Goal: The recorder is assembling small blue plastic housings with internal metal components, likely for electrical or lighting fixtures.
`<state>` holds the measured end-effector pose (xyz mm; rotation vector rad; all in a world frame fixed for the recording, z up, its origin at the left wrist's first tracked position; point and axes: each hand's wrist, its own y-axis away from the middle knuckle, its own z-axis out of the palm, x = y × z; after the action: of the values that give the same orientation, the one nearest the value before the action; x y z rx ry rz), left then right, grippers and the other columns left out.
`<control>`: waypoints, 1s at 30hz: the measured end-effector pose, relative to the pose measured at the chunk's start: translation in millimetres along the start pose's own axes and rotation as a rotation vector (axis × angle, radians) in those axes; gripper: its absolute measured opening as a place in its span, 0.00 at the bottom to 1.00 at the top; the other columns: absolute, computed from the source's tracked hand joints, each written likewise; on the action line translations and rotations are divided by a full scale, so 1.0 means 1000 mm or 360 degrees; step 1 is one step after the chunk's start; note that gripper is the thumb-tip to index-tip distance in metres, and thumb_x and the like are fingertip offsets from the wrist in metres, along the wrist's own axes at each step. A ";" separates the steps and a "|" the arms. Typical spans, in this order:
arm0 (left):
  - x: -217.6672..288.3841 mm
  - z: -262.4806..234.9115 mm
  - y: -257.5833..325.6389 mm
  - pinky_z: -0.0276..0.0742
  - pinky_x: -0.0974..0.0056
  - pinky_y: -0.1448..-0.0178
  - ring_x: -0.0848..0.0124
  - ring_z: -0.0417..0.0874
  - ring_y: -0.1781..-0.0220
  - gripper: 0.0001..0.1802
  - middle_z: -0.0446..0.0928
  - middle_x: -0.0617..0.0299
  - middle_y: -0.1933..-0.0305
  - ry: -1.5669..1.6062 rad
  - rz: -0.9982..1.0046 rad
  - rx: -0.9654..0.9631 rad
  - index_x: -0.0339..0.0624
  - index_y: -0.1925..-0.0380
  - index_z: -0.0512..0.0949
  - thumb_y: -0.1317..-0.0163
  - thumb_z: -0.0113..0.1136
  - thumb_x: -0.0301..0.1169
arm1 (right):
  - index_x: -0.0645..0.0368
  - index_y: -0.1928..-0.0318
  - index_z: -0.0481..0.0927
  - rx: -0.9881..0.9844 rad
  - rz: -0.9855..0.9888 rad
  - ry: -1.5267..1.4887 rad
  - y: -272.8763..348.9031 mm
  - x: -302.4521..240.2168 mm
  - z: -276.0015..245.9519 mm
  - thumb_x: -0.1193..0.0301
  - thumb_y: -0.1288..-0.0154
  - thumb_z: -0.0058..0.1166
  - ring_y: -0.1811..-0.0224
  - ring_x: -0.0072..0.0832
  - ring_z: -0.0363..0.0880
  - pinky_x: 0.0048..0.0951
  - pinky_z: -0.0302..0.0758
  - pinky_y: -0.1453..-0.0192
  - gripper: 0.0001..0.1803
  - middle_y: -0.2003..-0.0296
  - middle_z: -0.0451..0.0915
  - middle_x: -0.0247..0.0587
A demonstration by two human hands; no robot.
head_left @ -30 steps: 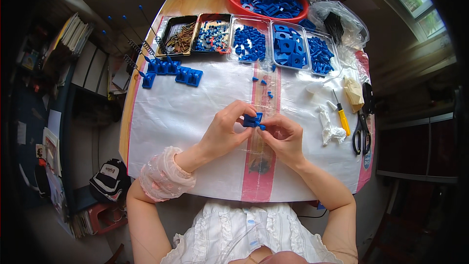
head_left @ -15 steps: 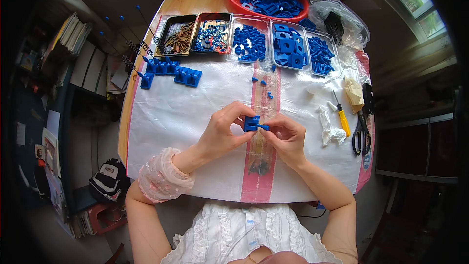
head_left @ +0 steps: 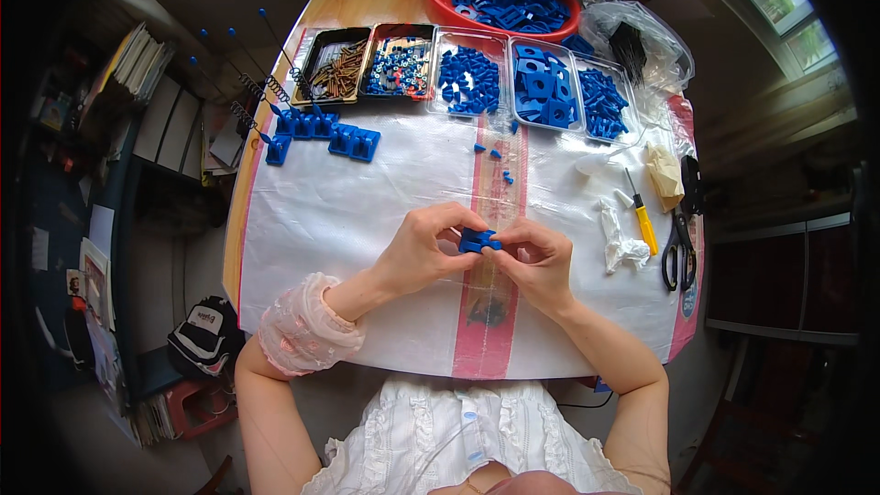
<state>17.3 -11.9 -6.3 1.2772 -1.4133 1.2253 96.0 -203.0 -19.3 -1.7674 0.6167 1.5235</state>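
Over the middle of the table my left hand (head_left: 431,240) is closed, its thumb and fingers pinching a small blue plastic block (head_left: 473,240). From the other side my right hand (head_left: 536,261) pinches a small blue plastic piece (head_left: 494,245) against that block. Fingertips hide part of both, so how far the piece sits in the block cannot be made out. Beyond the hands lie a few loose blue plastic bits (head_left: 496,154) on the white sheet (head_left: 367,211).
Along the back stand a tray of screws (head_left: 337,69), a tray of small nuts (head_left: 397,64) and clear trays of blue parts (head_left: 467,78). Behind is a red basin (head_left: 431,2). Blue assemblies (head_left: 353,141) with springs stand left; a yellow screwdriver (head_left: 647,231) and scissors (head_left: 678,252) lie right.
The blue block has tilted and dropped slightly toward me. The small piece, which stuck out to the right, now shows closer against the block, and my hands have drawn a little nearer together.
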 end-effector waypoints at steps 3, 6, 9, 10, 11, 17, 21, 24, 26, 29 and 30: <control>0.001 -0.001 0.000 0.84 0.70 0.51 0.73 0.84 0.52 0.18 0.81 0.58 0.53 0.0081 -0.0093 -0.0122 0.33 0.54 0.80 0.46 0.67 0.17 | 0.64 0.65 0.86 -0.0012 -0.0026 0.0052 0.000 -0.001 0.000 0.83 0.46 0.68 0.72 0.13 0.73 0.17 0.65 0.72 0.07 0.71 0.81 0.33; -0.006 -0.003 0.000 0.83 0.67 0.47 0.73 0.83 0.50 0.18 0.81 0.57 0.51 0.0368 -0.0263 -0.0291 0.33 0.50 0.79 0.43 0.66 0.19 | 0.65 0.64 0.85 -0.0011 -0.0031 0.0037 0.000 -0.001 -0.001 0.82 0.46 0.69 0.70 0.14 0.75 0.17 0.69 0.70 0.08 0.71 0.81 0.33; -0.007 -0.008 -0.001 0.81 0.66 0.43 0.72 0.82 0.46 0.18 0.79 0.55 0.47 0.0959 -0.0596 -0.0494 0.31 0.45 0.75 0.35 0.61 0.22 | 0.67 0.61 0.84 -0.0004 0.0062 -0.0132 0.000 -0.004 0.001 0.82 0.44 0.68 0.68 0.16 0.79 0.17 0.74 0.66 0.10 0.68 0.81 0.34; -0.003 -0.011 -0.001 0.80 0.65 0.42 0.71 0.81 0.45 0.18 0.79 0.55 0.46 0.1136 -0.0722 -0.0539 0.30 0.44 0.74 0.33 0.59 0.24 | 0.67 0.60 0.84 -0.0008 0.0105 -0.0202 0.000 -0.004 0.002 0.82 0.43 0.67 0.67 0.17 0.80 0.17 0.75 0.64 0.10 0.67 0.81 0.35; 0.000 -0.013 -0.001 0.79 0.65 0.40 0.71 0.80 0.44 0.19 0.78 0.54 0.45 0.1312 -0.0849 -0.0583 0.29 0.42 0.73 0.31 0.58 0.26 | 0.68 0.58 0.83 -0.0013 0.0148 -0.0273 -0.001 -0.005 0.002 0.83 0.42 0.66 0.66 0.17 0.81 0.18 0.77 0.62 0.10 0.66 0.81 0.35; -0.012 -0.015 0.003 0.79 0.67 0.46 0.66 0.81 0.45 0.21 0.77 0.50 0.44 0.1774 -0.1099 -0.0689 0.27 0.41 0.70 0.26 0.51 0.33 | 0.70 0.54 0.82 -0.0134 0.0340 -0.0471 -0.002 -0.008 -0.003 0.84 0.38 0.60 0.61 0.20 0.83 0.20 0.81 0.57 0.11 0.64 0.81 0.36; -0.011 -0.014 0.002 0.78 0.66 0.51 0.64 0.81 0.47 0.21 0.77 0.49 0.45 0.1838 -0.1090 -0.0788 0.27 0.42 0.70 0.25 0.48 0.35 | 0.69 0.53 0.83 -0.0199 0.0240 -0.0435 -0.001 -0.001 -0.006 0.85 0.38 0.59 0.59 0.21 0.83 0.21 0.81 0.54 0.12 0.62 0.82 0.38; -0.010 -0.014 0.002 0.77 0.66 0.51 0.65 0.79 0.48 0.20 0.76 0.49 0.45 0.1920 -0.1069 -0.0837 0.28 0.42 0.70 0.23 0.45 0.35 | 0.69 0.54 0.83 -0.0219 0.0231 -0.0449 -0.002 -0.002 -0.006 0.86 0.38 0.58 0.59 0.22 0.84 0.22 0.81 0.54 0.11 0.61 0.83 0.39; -0.010 -0.012 0.002 0.75 0.67 0.53 0.64 0.79 0.48 0.20 0.76 0.49 0.45 0.1906 -0.1104 -0.0798 0.27 0.42 0.70 0.23 0.44 0.35 | 0.69 0.54 0.83 -0.0222 0.0266 -0.0473 -0.002 -0.003 -0.006 0.86 0.38 0.58 0.59 0.22 0.83 0.22 0.81 0.54 0.11 0.61 0.83 0.39; -0.011 -0.012 0.003 0.75 0.67 0.53 0.64 0.79 0.47 0.20 0.76 0.49 0.46 0.1880 -0.1118 -0.0787 0.27 0.42 0.70 0.23 0.44 0.34 | 0.69 0.54 0.83 -0.0230 0.0259 -0.0468 -0.002 -0.004 -0.005 0.86 0.38 0.58 0.59 0.21 0.83 0.22 0.81 0.54 0.11 0.61 0.83 0.38; -0.013 -0.012 0.003 0.75 0.68 0.54 0.64 0.79 0.48 0.20 0.77 0.49 0.46 0.1880 -0.1110 -0.0793 0.27 0.43 0.70 0.23 0.44 0.34 | 0.69 0.54 0.83 -0.0232 0.0274 -0.0483 -0.002 -0.003 -0.005 0.86 0.38 0.58 0.59 0.21 0.83 0.22 0.81 0.54 0.11 0.61 0.83 0.38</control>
<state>15.9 1.6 -17.1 0.4143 -0.2923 0.7814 100.0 -206.4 -15.5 -1.5735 0.5254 1.9529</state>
